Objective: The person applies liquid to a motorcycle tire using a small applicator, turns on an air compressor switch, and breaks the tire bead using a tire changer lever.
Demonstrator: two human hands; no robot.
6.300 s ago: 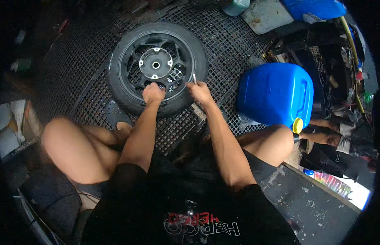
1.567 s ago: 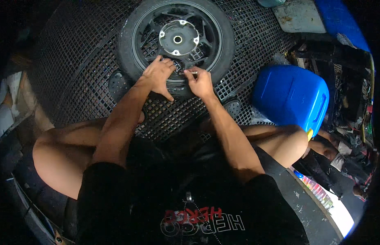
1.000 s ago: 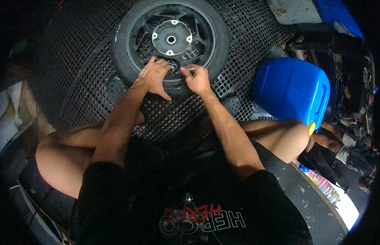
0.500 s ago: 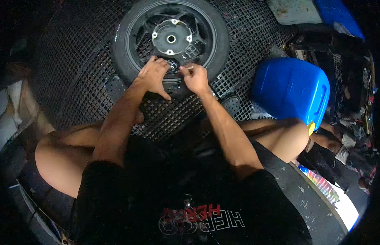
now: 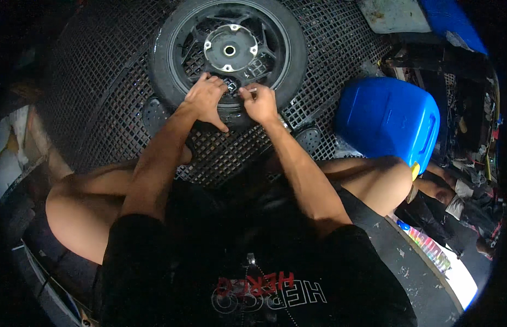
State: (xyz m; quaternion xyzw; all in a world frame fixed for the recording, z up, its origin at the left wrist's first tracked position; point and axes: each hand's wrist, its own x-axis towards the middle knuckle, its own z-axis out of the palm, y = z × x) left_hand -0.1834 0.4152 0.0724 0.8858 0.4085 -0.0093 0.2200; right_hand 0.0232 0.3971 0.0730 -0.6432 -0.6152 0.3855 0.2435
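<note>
Red and pale outlined lettering [image 5: 305, 293] stands across the front of the black shirt [image 5: 171, 267].

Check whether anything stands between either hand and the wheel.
Nothing visible does: the left hand is spread over the near rim of the wheel, and the right hand, pinching a small pale stick, is there too, further right. The blue jerrycan sits apart, to the wheel's right.

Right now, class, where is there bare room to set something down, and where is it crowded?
Bare mat lies left of the wheel and between it and the blue jerrycan. Crowded: the wheel's near rim, where left hand and right hand are.
</note>
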